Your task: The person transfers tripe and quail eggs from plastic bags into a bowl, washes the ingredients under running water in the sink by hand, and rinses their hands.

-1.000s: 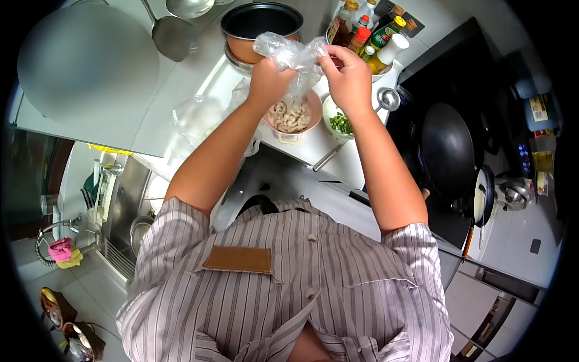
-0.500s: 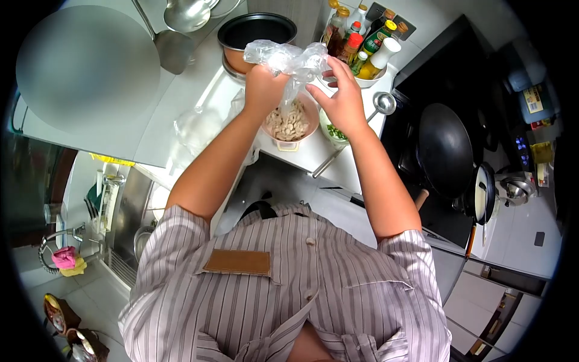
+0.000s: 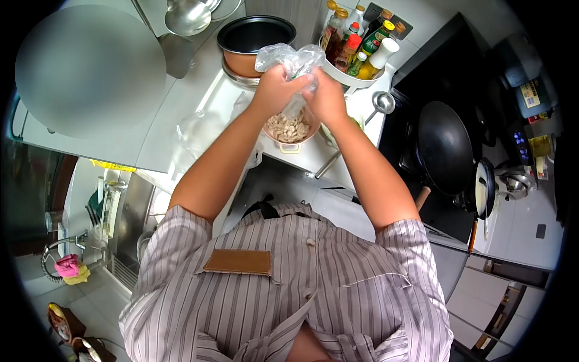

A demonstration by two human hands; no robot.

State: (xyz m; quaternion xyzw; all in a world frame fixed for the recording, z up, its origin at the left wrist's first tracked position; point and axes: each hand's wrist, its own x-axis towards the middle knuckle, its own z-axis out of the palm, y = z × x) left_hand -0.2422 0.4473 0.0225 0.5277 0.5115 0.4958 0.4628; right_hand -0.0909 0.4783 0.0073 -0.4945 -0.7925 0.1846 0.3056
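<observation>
Over the desk [image 3: 306, 158], both hands work one clear plastic bag [image 3: 289, 58]; it's bunched up above the far side of the pink bowl [image 3: 316, 125], lower part hanging towards the pale food pieces [image 3: 289, 129]; can't tell if plastic touches them.

Left hand [image 3: 272, 92]: closed round the bunched plastic, thumb reaching across to the right; right hand [image 3: 329, 98]: fingers curled in on the same plastic, near-closed, tips partly hidden; hands meet at the thumbs.

Step in hand looks like handling the bag over the bowl; from this pose, next move calls for a firm pinch on thin, slippery film, loose folds kept off the food, and wrists clear of the rim.

Around it: dark-lined pot [image 3: 238, 55] just beyond the left hand; bottles [image 3: 356, 53] in a white tray [image 3: 356, 81] beyond the right; second bowl [image 3: 327, 137] mostly behind the right forearm; ladle [image 3: 383, 103] right of that; wok [image 3: 446, 148] further right; another plastic bag [image 3: 196, 137] left of the left forearm.
</observation>
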